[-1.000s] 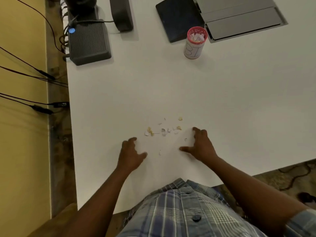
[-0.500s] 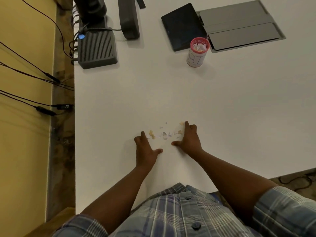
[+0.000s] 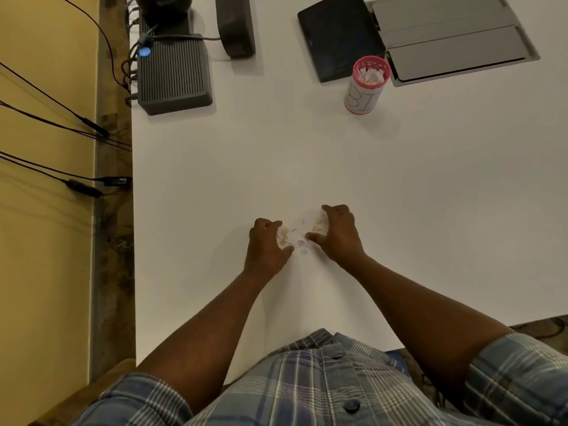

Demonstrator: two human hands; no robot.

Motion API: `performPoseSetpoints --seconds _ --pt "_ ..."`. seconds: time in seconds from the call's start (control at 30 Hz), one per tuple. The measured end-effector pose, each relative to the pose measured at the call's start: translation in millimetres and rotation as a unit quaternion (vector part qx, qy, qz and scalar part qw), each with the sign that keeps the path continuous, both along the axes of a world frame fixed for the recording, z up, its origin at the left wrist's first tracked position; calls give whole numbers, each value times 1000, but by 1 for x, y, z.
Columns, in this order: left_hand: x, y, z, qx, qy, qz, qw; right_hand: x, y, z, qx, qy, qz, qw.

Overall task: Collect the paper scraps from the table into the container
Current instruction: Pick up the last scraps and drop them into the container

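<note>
Several small white and yellowish paper scraps (image 3: 298,238) lie bunched on the white table (image 3: 399,210) between my two hands. My left hand (image 3: 266,247) is cupped against the left side of the pile, fingers curled and touching scraps. My right hand (image 3: 337,233) is cupped against the right side, with scraps under its fingertips. Neither hand has lifted anything. The container (image 3: 365,84), a white cup with a pink rim and handwritten letters, stands far back on the right, holding paper pieces.
A black tablet (image 3: 338,35) and a grey floor-box lid (image 3: 451,41) sit behind the cup. A ribbed dark device (image 3: 173,75) and a dark stand (image 3: 235,26) occupy the back left. Cables (image 3: 61,118) hang past the table's left edge.
Both hands have slid inward toward each other, sweeping the scattered scraps into a tight pile between them. The camera has moved closer to the table.
</note>
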State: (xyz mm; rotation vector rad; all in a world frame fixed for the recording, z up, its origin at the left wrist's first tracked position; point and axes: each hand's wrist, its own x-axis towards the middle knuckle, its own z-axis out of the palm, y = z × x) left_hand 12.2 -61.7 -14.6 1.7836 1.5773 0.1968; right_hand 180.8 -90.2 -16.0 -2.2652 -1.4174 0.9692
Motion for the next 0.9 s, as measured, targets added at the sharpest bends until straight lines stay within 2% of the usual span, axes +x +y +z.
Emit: performPoseSetpoints --seconds 0.13,0.23,0.3,0.37,0.5,0.6,0.77,0.83,0.9 --pt "1 -8 -2 -18 69 -53 996 -10 -8 -2 -39 -16 120 992" --pt "8 -12 -4 16 56 -93 994 -20 -15 -7 25 -59 190 980" --pt "10 -15 -6 33 17 -75 997 -22 -19 -11 73 -93 213 970" --pt "9 -18 -8 42 3 -50 998 -21 -22 -13 87 -125 233 961" --pt "4 -21 -13 77 21 -66 995 -20 -27 -15 97 -153 254 950" --pt "3 -21 -11 97 20 -86 991 -23 -28 -14 89 -157 243 953" --pt "3 -10 -8 44 14 -8 999 -20 -24 -14 76 -148 226 960" --pt "2 -4 -3 7 -13 40 999 -16 -17 -14 72 -100 157 980" --pt "-3 5 -1 -55 -62 112 990 -6 -6 -7 46 -15 15 999"
